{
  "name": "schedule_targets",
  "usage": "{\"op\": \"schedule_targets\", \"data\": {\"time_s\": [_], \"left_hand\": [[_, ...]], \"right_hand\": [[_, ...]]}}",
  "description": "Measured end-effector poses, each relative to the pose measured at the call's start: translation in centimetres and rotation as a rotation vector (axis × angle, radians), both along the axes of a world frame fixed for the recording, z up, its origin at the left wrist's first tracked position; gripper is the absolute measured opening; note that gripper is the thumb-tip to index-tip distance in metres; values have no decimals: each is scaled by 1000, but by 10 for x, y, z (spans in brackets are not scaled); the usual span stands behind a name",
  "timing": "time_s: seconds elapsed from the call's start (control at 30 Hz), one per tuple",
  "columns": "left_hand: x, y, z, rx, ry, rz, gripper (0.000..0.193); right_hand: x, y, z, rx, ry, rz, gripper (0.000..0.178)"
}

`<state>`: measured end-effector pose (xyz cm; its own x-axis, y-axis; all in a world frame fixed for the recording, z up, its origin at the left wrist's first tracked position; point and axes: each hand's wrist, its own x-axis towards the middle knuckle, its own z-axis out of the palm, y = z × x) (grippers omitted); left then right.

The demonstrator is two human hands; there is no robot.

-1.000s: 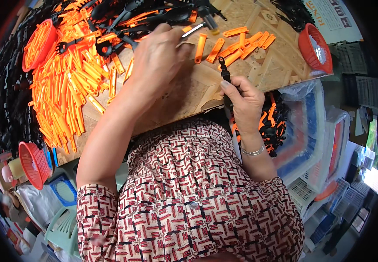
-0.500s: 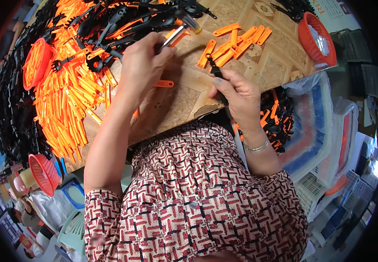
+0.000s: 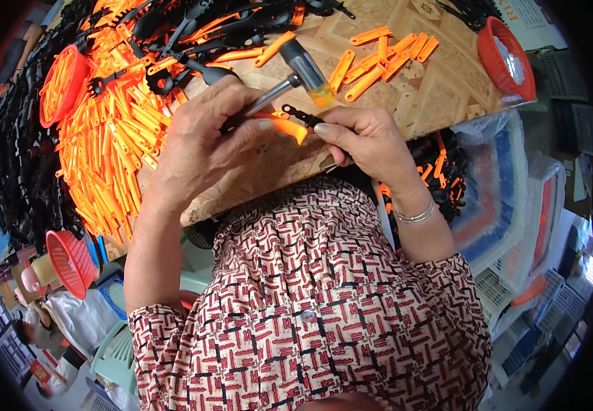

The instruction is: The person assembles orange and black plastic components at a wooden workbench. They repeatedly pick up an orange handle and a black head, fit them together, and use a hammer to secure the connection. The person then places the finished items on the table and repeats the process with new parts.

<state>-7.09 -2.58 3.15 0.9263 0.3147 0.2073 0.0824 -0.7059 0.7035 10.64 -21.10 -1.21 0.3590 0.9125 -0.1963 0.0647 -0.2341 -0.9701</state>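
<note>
Hands meet just above the centre of the frame, over the near edge of the wooden desk (image 3: pixel 440 89). Left hand (image 3: pixel 197 147) is clamped around the dark handle of a small hammer (image 3: pixel 295 72), whose metal shaft rises to the upper right and ends in a grey head with a yellowish face. Right hand (image 3: pixel 368 140) pinches a black plastic part (image 3: pixel 302 115) between thumb and fingertips, holding it against an orange plastic piece (image 3: pixel 288 127) that lies between the two hands, just below the hammer head. A silver bracelet (image 3: pixel 414 216) circles the right wrist.

Upper left of the frame: a large heap of orange plastic strips (image 3: pixel 115 151) covers the desk, with a tangle of black plastic parts (image 3: pixel 193 27) above it and a red basket (image 3: pixel 63 85) at its left edge. Upper centre right: a smaller scatter of orange pieces (image 3: pixel 382 58) lies on bare wood. Upper right: a second red basket (image 3: pixel 509 58) sits at the desk corner. Lower left, below the desk: a third red basket (image 3: pixel 70 264). Right of the frame: a clear bag (image 3: pixel 495 185) beside the desk, with stacked plastic crates (image 3: pixel 536 301) below it.
</note>
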Motion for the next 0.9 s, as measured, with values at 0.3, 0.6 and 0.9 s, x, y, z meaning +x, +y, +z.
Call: {"op": "schedule_targets", "data": {"time_s": [0.3,0.6,0.9], "left_hand": [[1,-2,-10,-55,-72,49,24],[-1,-16,-15,164,-101,81,23],[-2,-25,-25,269,-64,147,21]], "right_hand": [[-4,-2,0,14,146,25,18],[0,0,-4,1,313,111,17],[-7,3,-14,411,-704,136,12]]}}
